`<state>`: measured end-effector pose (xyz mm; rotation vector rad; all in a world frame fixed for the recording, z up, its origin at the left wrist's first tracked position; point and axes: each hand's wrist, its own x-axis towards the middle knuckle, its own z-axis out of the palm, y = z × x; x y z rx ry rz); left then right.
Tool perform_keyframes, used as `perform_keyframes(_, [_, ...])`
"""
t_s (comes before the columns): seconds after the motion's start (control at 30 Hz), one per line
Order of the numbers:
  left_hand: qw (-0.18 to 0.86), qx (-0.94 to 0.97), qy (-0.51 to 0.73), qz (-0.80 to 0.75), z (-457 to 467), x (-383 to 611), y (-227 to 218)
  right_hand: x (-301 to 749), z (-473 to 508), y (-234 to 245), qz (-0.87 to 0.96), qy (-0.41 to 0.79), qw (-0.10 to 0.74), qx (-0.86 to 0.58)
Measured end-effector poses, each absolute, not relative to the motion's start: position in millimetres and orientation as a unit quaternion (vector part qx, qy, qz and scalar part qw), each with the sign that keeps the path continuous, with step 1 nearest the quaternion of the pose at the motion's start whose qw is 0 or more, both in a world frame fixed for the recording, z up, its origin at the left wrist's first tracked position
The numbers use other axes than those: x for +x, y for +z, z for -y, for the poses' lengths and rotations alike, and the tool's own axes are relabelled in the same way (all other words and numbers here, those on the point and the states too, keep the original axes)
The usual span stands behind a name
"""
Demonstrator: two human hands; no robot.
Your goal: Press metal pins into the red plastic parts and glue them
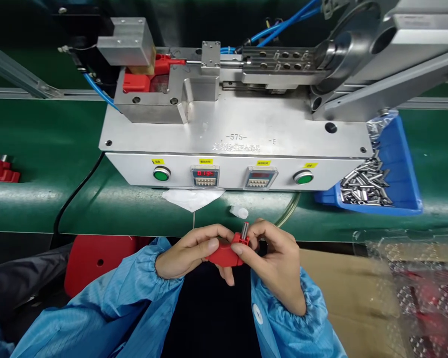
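Green matte bench (52,149) runs left to right, with a brushed metal machine (231,134) sitting far centre: flat plate top, two round green buttons (161,174), two small red-digit counters (205,176), blue air hoses (280,25) at the back. One red part (142,79) sits clamped in the machine's fixture, far left. Blue plastic bin (403,164) on the right holds a heap of small shiny metal pins (364,186). More red parts (0,169) lie at the left edge. White wipe (190,199) and a small clear cap (239,213) lie near the machine front. Crinkly clear bag (414,288) on a brown box, near right.

Near centre, below the bench edge, left hand (188,251) pinches the body of a red plastic piece (226,253), fingers curled round it. Right hand (276,258) pinches its top end, thumb and fingers pressed together beside a short metal pin (245,230) standing up in the piece. Blue gathered sleeves (134,298) cover both wrists.

Piece looks light, stiff, smooth moulded plastic, blocky with a rounded body; best held on the broad body sides. Pin looks hard, slick, easy to drop; grip by fingertips on the shaft.
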<state>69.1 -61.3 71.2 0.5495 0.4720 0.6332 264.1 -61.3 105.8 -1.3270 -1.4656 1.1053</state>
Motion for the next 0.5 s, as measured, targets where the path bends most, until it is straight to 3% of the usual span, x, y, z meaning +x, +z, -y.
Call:
perform_keyframes(0.27, [0.903,0.205,0.311,-0.217,60.7,66.2,60.2,267.8,56.2,104.4,0.628,0.454,0.423,-0.469])
perform_keyframes(0.5, [0.902,0.277,0.226,-0.24,44.5,63.0,34.2,278.6,42.3,87.9,0.725,0.439,0.406,-0.341])
